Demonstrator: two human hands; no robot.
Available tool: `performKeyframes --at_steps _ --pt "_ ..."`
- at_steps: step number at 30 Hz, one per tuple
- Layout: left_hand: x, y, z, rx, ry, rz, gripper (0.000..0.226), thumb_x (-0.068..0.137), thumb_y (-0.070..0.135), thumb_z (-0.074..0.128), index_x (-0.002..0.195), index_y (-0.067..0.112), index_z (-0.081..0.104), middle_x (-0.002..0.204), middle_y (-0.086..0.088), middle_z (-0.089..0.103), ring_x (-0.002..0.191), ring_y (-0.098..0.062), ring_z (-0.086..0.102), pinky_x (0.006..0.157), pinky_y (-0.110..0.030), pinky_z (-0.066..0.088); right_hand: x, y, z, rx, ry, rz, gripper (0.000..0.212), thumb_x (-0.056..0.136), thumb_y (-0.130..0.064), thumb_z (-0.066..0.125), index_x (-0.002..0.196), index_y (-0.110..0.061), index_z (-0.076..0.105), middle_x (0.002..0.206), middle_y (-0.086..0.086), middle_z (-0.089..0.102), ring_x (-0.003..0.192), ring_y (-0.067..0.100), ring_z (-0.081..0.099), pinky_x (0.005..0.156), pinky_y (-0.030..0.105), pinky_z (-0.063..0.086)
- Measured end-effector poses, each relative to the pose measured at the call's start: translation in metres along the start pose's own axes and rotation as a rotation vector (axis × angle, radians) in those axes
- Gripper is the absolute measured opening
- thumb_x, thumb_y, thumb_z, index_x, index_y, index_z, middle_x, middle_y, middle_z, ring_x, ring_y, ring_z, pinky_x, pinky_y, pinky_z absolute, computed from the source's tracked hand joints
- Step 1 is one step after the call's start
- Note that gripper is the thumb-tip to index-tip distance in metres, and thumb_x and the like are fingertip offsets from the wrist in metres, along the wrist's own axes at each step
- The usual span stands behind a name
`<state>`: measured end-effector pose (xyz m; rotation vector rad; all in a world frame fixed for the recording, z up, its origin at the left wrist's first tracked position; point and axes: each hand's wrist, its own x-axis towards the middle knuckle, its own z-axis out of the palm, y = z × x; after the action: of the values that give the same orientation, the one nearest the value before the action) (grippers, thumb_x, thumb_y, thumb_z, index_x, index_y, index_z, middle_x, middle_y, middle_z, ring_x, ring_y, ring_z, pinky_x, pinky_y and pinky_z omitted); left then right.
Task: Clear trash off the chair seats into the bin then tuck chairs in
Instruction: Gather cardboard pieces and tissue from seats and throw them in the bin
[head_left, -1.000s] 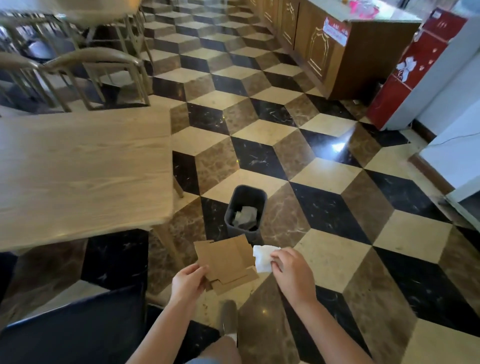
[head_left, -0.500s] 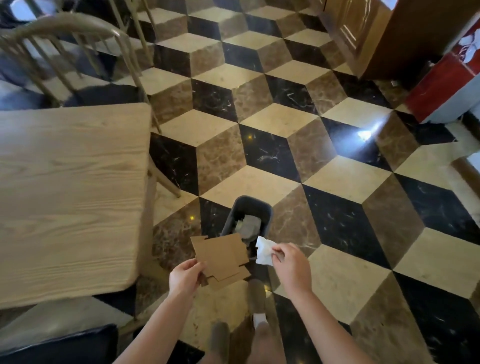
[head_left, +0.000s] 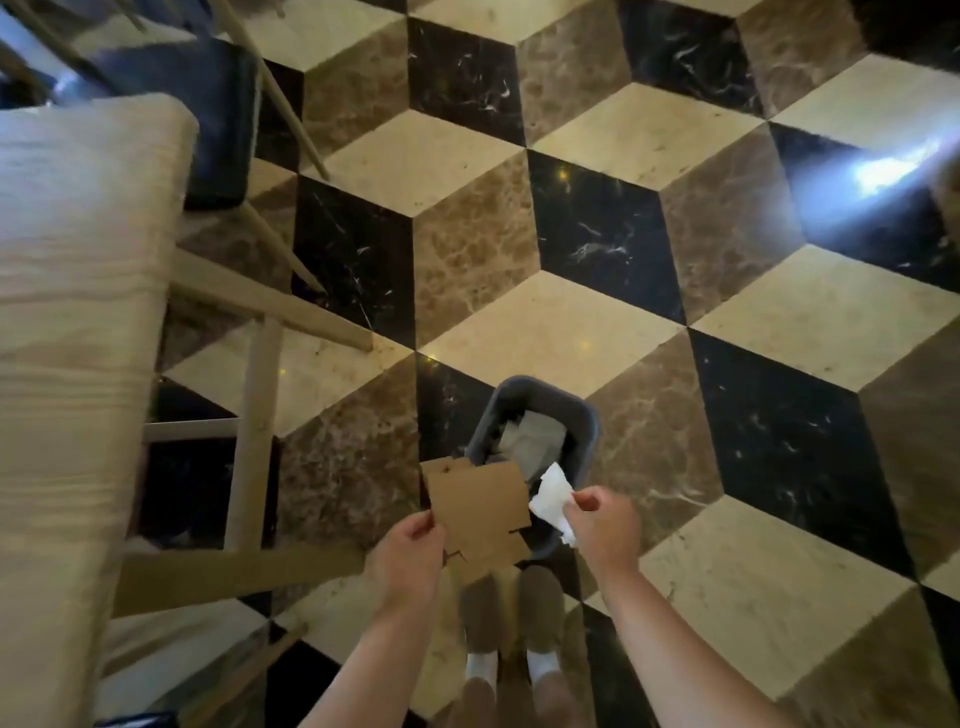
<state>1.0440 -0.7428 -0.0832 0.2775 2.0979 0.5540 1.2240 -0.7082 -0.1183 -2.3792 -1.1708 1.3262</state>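
Now that we have stepped up to the bin (head_left: 582, 415), which has gone from well ahead to right at our toes, our left hand (head_left: 402, 553) is pinching the cardboard (head_left: 478, 506) at its seven o'clock rim and our right hand (head_left: 605, 527) is pinching the tissue (head_left: 550, 496) over its five o'clock rim, so we are judging both ready to drop.

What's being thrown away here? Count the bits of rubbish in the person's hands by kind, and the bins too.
Brown cardboard pieces: 1, the flat cardboard piece in the left hand
White paper tissues: 1, the tissue pinched in the right hand
Bins: 1, the dark bin on the floor, already holding some paper
Total: 3
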Motion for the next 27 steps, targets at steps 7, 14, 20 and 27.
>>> performKeyframes --at_steps 7,14,20,27 --pt "0.095 -0.024 0.072 0.127 -0.015 0.021 0.027 0.086 0.009 0.059 0.111 0.013 0.067 0.105 -0.005 0.068 0.094 -0.019 0.063 0.087 -0.039 0.054 0.106 0.03 0.069 0.004 -0.002 0.181 0.014 0.084 -0.012 0.055 0.093 -0.009 0.065 0.089 0.01 0.066 0.074 0.023 0.053 0.062 0.028 0.037" --pt "0.147 -0.05 0.127 0.277 -0.187 0.047 0.035 0.084 0.018 0.067 0.118 0.014 0.062 0.118 -0.001 0.063 0.113 -0.019 0.057 0.089 -0.026 0.045 0.144 0.055 0.114 -0.082 0.0 0.141 0.023 0.088 -0.024 0.061 0.107 -0.013 0.061 0.11 0.006 0.063 0.1 0.026 0.058 0.072 0.03 0.041" --pt "0.114 -0.036 0.112 0.351 -0.226 0.108 0.041 0.082 0.021 0.069 0.12 0.011 0.059 0.123 -0.004 0.063 0.113 -0.017 0.057 0.09 -0.024 0.042 0.113 0.05 0.087 -0.192 -0.085 0.074 0.022 0.09 -0.03 0.059 0.109 -0.02 0.06 0.115 0.002 0.062 0.102 0.021 0.059 0.076 0.031 0.048" --pt "0.01 0.043 0.02 0.683 -0.253 0.384 0.036 0.09 0.031 0.057 0.124 0.02 0.054 0.124 0.003 0.058 0.112 -0.01 0.054 0.09 -0.018 0.04 0.01 -0.03 -0.013 -0.397 -0.189 -0.298 0.018 0.089 -0.031 0.055 0.102 -0.021 0.062 0.102 -0.001 0.061 0.096 0.017 0.059 0.079 0.031 0.052"
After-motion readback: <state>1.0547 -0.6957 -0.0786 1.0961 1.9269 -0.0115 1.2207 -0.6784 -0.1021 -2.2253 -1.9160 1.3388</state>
